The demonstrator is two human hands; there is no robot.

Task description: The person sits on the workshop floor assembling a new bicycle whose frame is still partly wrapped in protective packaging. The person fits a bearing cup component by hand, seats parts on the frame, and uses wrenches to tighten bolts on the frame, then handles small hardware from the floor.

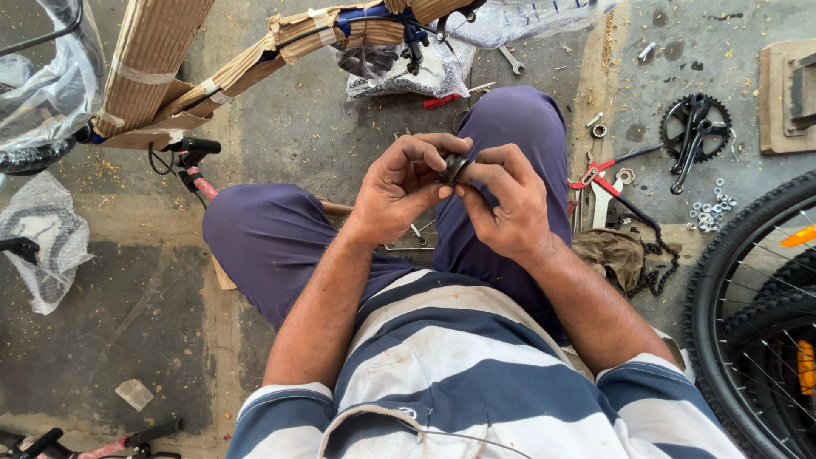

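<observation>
Pinching a small black ring (455, 167), left hand (399, 189) and right hand (508, 202) close around it.

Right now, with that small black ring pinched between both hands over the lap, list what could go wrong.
1. The small black ring is held only by fingertips of the left hand and right hand; a slip could drop it among the clutter on the concrete floor.
2. Loose nuts and washers lie unguarded beside the tyre and could scatter if bumped.
3. The chain and red-handled pliers lie close to the right knee and might get kicked.
</observation>
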